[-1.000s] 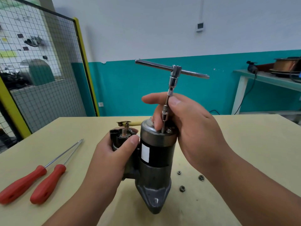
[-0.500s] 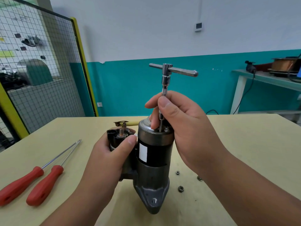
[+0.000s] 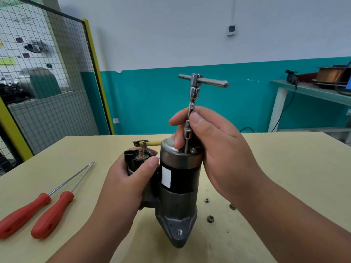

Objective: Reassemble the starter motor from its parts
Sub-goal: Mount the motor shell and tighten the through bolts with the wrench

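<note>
Left hand (image 3: 125, 179) gripping starter motor (image 3: 180, 179) upright, right hand (image 3: 224, 149) pinching T-handle driver (image 3: 195, 86) shaft atop it

The room is bright, with soft, even light that seems to come from above. Shadows are faint: just a pale grey patch on the table (image 3: 284, 168) around the foot of the starter motor (image 3: 180, 179). The T-handle tool (image 3: 195, 86) and the motor's metal top have small shiny spots. The middle is sharp, and the left hand (image 3: 129, 185) and right hand (image 3: 224, 152) look clear. Behind the wire fence (image 3: 47, 111) things are fuzzy. Near the edges the picture bends: the yellow post (image 3: 96, 73) leans, and the shelf (image 3: 311, 93) looks stretched.
</note>
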A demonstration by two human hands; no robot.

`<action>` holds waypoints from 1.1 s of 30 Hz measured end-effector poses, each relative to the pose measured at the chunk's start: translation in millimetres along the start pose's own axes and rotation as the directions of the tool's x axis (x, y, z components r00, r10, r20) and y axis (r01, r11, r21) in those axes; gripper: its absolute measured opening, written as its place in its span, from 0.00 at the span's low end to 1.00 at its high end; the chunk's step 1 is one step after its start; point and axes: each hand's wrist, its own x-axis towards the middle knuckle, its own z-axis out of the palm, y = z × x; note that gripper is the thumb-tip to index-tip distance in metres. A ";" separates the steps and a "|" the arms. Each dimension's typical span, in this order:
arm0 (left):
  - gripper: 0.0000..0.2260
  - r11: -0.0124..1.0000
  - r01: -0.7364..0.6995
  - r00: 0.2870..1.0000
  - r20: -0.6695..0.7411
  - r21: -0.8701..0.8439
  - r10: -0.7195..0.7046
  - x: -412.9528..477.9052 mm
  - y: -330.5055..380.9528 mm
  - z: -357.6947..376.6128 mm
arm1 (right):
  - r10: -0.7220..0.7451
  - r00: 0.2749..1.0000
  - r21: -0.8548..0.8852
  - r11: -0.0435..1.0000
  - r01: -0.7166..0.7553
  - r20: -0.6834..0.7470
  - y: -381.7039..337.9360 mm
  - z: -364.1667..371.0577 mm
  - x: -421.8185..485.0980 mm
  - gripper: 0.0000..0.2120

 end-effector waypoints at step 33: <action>0.21 0.999 -0.013 1.000 0.002 0.031 0.013 2.1 -2.6 -1.9 | 0.006 1.000 0.061 0.998 -0.005 -0.022 -1.7 2.3 0.3 0.15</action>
